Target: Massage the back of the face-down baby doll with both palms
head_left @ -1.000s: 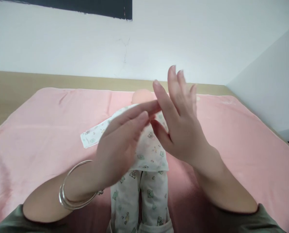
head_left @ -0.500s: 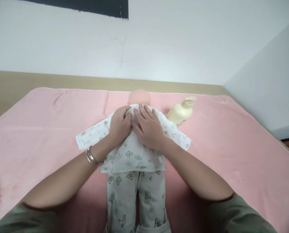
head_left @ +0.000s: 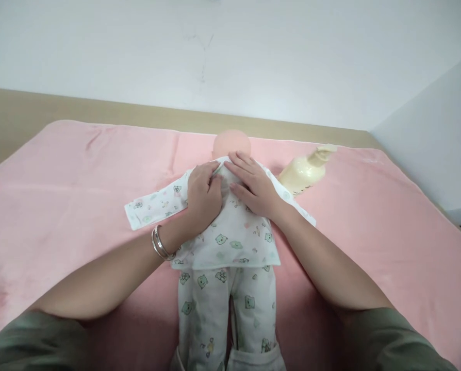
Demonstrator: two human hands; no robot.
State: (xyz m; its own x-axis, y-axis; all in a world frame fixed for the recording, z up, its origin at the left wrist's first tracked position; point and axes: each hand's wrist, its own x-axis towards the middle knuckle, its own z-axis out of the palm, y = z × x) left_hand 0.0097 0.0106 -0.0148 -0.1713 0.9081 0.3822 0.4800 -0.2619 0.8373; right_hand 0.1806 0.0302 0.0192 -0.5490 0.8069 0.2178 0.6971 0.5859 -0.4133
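Head view: the left hand [head_left: 204,198] and right hand [head_left: 256,186], raised a second ago, now rest on the doll [head_left: 226,257], which lies beneath them. Right is flat, open; left curves, grip unclear.

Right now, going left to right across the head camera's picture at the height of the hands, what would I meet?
The left-side shirt sleeve → the person's left hand → the right hand → the cream pump bottle.
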